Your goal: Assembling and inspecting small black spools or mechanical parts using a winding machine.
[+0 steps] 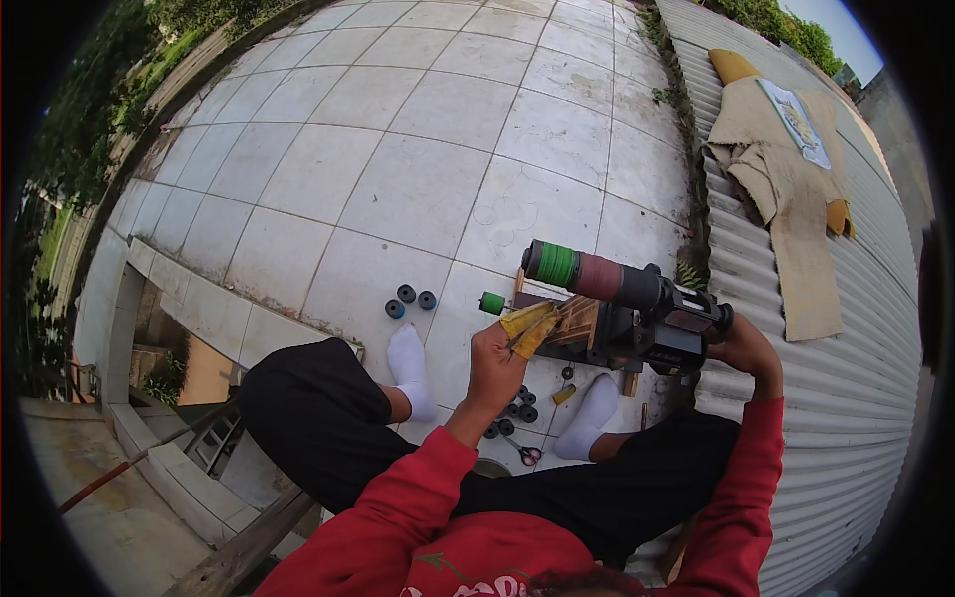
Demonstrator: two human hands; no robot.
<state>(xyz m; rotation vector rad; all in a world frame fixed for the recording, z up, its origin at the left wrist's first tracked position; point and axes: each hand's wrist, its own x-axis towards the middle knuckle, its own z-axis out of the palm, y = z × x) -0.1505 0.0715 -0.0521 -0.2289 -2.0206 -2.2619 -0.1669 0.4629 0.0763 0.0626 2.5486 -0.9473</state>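
Note:
A black motor-like machine (671,328) stands in front of me on a wooden base, near the sheet's edge. From it a thick spindle reaches left, carrying a green thread winding (557,266) and a maroon winding (600,278). My left hand (502,363) wears yellow covers on two fingers (532,323). Their tips come together in a pinch beside a slatted wooden piece (575,323), just below the green winding; anything between them is too small to make out. My right hand (746,350) curves behind the machine's right end, its fingers hidden.
Black spools (407,295) stand left of the machine, near a small green spool (491,302). More spools (519,408) and scissors (524,453) lie between my socked feet. Corrugated sheeting (846,418) with sacking (771,144) runs along the right. An opening (169,348) lies left.

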